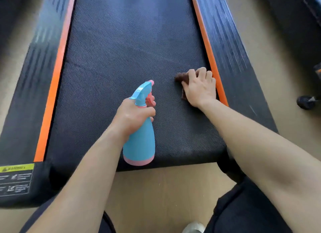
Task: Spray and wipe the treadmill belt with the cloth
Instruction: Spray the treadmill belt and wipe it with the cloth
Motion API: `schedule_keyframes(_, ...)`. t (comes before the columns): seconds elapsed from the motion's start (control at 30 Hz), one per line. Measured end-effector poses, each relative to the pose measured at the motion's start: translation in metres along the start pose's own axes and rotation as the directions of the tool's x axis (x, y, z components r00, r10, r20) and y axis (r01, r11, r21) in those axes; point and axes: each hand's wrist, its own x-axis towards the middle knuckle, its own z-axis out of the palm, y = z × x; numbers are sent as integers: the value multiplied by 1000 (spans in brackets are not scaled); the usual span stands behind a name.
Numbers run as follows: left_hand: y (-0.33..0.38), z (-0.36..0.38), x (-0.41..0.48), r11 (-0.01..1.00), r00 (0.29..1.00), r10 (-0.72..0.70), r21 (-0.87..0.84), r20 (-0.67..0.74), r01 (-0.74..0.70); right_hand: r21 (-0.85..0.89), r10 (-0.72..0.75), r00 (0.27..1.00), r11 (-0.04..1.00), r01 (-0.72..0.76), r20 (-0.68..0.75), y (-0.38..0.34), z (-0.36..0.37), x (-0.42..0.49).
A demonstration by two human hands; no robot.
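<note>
Head cam, the only view: left hand point(134, 115) has its fingers wrapped round the neck of the blue spray bottle point(140, 137), nozzle out past the knuckles. Right hand point(199, 88) is spread flat on the brown cloth point(181, 78), pinning it to the treadmill belt point(121, 50), fingertips right against the orange strip point(210, 59). My guess at the risk: cloth snags that edge, or spray hits the hand instead of the belt. Count: one bottle, one cloth, two hands, two orange strips
</note>
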Motion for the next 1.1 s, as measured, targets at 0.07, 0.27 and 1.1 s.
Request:
schedule_keyframes(0.07, -1, -2, 1, 999, 1000, -29, -21, 3, 29, 9, -122, 992, 992, 122, -36, 1, -2, -49)
schedule_keyframes(0.27, -6, 0, 5, 999, 999, -48, -21, 20, 49, -7, -360, 933, 933, 359, -27, 14, 1, -73)
schedule_keyframes(1.1, -21, -17, -2, 997, 995, -20, -71, 100, 27, -6, -7, 999, 1000, 6, -37, -5, 1, -44)
